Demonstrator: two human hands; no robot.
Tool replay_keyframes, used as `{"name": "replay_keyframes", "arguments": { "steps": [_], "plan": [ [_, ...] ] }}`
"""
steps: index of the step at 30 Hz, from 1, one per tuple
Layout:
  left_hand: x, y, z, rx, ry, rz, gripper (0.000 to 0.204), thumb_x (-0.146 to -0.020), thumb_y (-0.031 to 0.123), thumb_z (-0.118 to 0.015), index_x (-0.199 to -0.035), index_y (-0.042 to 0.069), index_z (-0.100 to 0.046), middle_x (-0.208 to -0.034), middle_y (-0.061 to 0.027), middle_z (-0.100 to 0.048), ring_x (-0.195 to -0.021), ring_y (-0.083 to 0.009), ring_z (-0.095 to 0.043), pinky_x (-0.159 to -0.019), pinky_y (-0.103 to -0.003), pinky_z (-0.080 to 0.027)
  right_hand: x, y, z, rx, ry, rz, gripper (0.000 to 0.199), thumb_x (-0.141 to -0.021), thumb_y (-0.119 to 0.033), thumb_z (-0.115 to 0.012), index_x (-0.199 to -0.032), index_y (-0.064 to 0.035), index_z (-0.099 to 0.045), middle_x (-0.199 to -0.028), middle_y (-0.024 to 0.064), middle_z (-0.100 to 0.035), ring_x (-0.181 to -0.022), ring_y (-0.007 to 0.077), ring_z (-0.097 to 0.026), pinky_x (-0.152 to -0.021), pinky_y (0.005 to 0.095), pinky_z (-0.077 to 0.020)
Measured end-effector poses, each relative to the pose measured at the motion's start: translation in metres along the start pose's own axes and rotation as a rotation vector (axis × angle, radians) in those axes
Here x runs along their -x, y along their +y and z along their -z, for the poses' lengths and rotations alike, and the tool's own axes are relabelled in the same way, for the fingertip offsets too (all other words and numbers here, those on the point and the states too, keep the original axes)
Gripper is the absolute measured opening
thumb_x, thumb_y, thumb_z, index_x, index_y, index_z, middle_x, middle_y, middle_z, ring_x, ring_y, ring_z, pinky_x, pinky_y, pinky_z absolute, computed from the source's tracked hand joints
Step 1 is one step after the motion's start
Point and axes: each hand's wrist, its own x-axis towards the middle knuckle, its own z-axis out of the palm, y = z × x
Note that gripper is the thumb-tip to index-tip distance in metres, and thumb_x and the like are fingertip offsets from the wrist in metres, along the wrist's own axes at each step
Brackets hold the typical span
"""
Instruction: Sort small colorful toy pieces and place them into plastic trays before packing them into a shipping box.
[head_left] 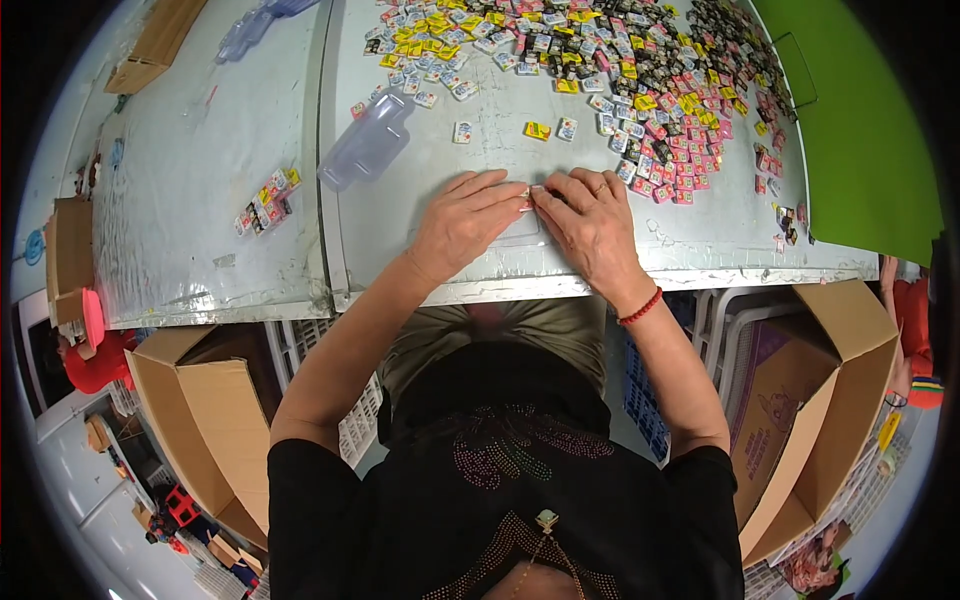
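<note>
The left hand [462, 222] and right hand [592, 225] meet over the counter [430, 262], near the middle of its front edge. The fingers [495, 194] of both hands are closed on a small packet [527, 199], mostly hidden by the fingertips. A clear plastic tray [366, 142] lies beyond the left hand, toward the left edge. Loose packets [685, 130] are spread toward the far right corner.

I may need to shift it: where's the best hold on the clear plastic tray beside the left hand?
I'd pinch the clear plastic tray lightly at mid-length on its long right edge, coming from the right. It lies slantwise on the tabletop, that edge facing the left hand, and its walls look thin.
</note>
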Motion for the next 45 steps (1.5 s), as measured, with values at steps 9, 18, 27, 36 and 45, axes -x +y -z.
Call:
{"name": "replay_keyframes", "arguments": {
  "steps": [9,18,27,36,45],
  "plan": [
    [0.006,-0.002,-0.002,0.054,0.002,0.021,0.024,-0.076,0.008,-0.075,-0.100,0.004,-0.071,-0.113,-0.0082,-0.067,-0.110,-0.0270,-0.063,-0.091,-0.039,-0.052,0.023,-0.017,0.002,0.035,-0.152,-0.041,0.054,-0.086,-0.033,-0.066,-0.129,-0.0019,-0.056,-0.135,0.0094,-0.054,-0.126,0.0303,-0.047,-0.101,0.0479,-0.0370],
    [0.008,0.001,0.022,-0.002,-0.147,0.082,0.064,-0.080,0.029,-0.072,-0.130,-0.004,-0.050,-0.140,-0.0168,-0.047,-0.131,-0.0345,-0.042,-0.107,-0.045,-0.035,0.030,-0.014,0.005,-0.006,-0.250,-0.100,0.072,-0.090,-0.044,-0.059,-0.144,-0.0018,-0.038,-0.149,0.0144,-0.038,-0.138,0.0382,-0.033,-0.110,0.0550,-0.0270],
    [0.025,0.015,0.025,-0.120,-0.293,0.116,0.069,-0.082,0.032,-0.070,-0.133,-0.006,-0.046,-0.143,-0.0179,-0.043,-0.135,-0.0359,-0.037,-0.108,-0.047,-0.032,0.023,-0.020,0.003,0.017,-0.245,-0.085,0.073,-0.089,-0.044,-0.059,-0.145,-0.0026,-0.037,-0.150,0.0128,-0.036,-0.140,0.0377,-0.028,-0.113,0.0545,-0.0235],
    [0.045,0.001,0.024,0.064,0.022,0.231,0.038,-0.078,0.011,-0.074,-0.113,0.002,-0.062,-0.120,-0.0091,-0.061,-0.117,-0.0289,-0.055,-0.095,-0.039,-0.047,0.031,-0.019,0.000,0.048,-0.261,-0.115,0.073,-0.089,-0.041,-0.061,-0.145,-0.0018,-0.037,-0.151,0.0129,-0.036,-0.140,0.0394,-0.028,-0.113,0.0549,-0.0233],
    [0.029,-0.002,0.028,-0.021,0.018,0.188,0.026,-0.076,0.006,-0.075,-0.101,0.003,-0.067,-0.109,-0.0066,-0.068,-0.113,-0.0284,-0.059,-0.092,-0.037,-0.050,0.034,-0.023,0.000,0.077,-0.243,-0.149,0.072,-0.089,-0.038,-0.062,-0.145,-0.0009,-0.037,-0.151,0.0142,-0.035,-0.139,0.0407,-0.029,-0.112,0.0542,-0.0245]
  ]
}}
